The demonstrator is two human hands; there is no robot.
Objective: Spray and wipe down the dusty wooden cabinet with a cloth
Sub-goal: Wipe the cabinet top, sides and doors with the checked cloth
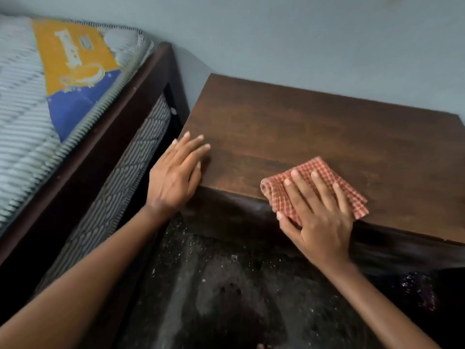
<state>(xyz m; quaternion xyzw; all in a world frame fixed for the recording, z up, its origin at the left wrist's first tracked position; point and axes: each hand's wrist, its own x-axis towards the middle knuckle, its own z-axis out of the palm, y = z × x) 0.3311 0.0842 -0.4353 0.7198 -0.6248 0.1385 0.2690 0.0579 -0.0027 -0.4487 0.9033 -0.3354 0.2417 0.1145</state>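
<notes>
With our right hand (319, 217) pressing flat, straight fingers on the cloth (317, 182), we should wipe the cabinet (302, 129) in overlapping strokes while our left hand (176, 175), fingers straight and slightly apart, steadies its corner.

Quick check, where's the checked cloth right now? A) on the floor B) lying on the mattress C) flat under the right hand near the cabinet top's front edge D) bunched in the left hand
C: the right hand lies with straight fingers on the red checked cloth, pressing it onto the wooden cabinet top near its front edge; the left hand rests bare on the left corner.
</notes>
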